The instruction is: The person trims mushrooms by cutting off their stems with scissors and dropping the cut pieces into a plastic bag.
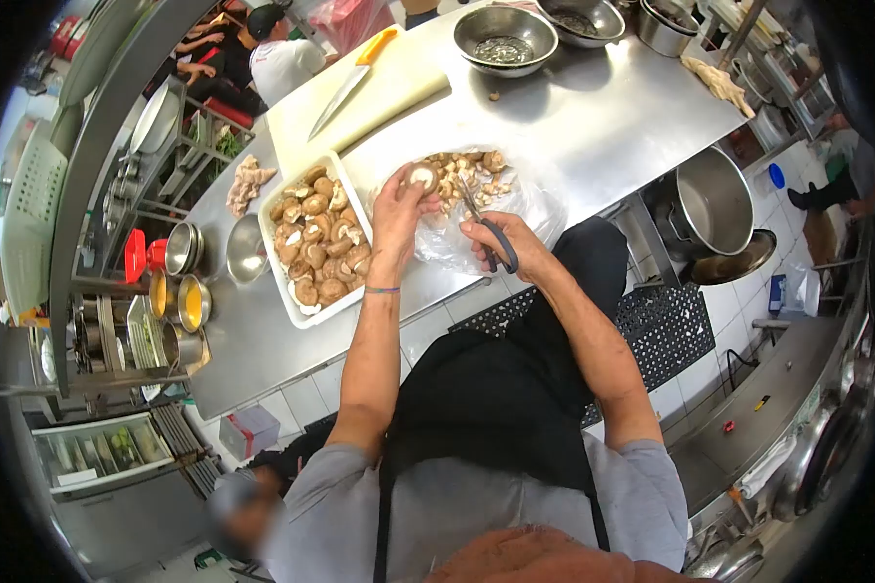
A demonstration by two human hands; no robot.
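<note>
My left hand (396, 207) holds a brown mushroom (423, 176) between thumb and fingers, its pale underside showing. In my right hand (506, 245) is a pair of scissors (483, 222) with dark handles, the blades pointing up and away from me. Beneath both hands a clear plastic bag (530, 204) lies spread on the steel table, with a pile of cut mushroom pieces (467, 167) on it. Left of my left hand stands a white tray (353, 191) heaped with brown mushrooms (321, 241).
A cutting board (399, 83) with an orange-handled knife (352, 84) lies at the far side. Metal bowls (506, 39) stand at the back of the steel table (642, 121). A large pot (715, 199) is at right. Other people are at the upper left and lower left.
</note>
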